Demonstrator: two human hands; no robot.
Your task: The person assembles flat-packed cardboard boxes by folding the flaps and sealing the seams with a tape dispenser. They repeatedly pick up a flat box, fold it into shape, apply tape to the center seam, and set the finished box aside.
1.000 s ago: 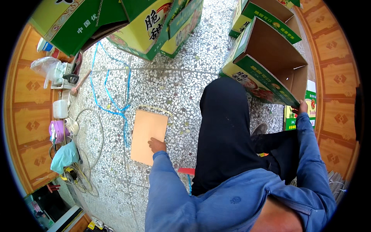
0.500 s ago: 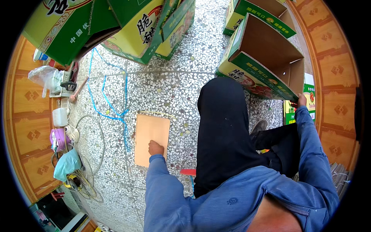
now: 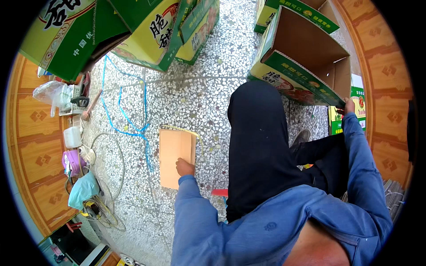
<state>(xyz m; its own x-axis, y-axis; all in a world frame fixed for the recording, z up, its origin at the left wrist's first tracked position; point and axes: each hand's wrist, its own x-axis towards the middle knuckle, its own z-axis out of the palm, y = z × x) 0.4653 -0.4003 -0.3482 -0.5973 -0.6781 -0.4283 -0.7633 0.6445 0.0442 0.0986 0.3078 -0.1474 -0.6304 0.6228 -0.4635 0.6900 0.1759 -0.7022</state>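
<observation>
My left hand [image 3: 185,167], its fingers curled closed, is at the right part of a plain tan cardboard sheet [image 3: 169,155] on the floor, left of my knee. A crease or overlapping edge runs down the sheet's right side; I cannot tell which. My right hand [image 3: 349,106] is closed on the near right corner of an open green and yellow cardboard box [image 3: 306,84]. The box lies tilted, its brown inside showing. Some of the right fingers are hidden by the box edge.
Several green and yellow boxes [image 3: 155,33] stand at the far left, another box [image 3: 306,13] behind the held one. Blue cord [image 3: 145,106] lies on the speckled floor. A hose [image 3: 122,164], bags and a basket line the left wall. Something red [image 3: 219,192] lies beside my leg.
The left hand has moved slightly right and up over the cardboard sheet, and a line now shows along the sheet's right side. The right hand stays on the box corner.
</observation>
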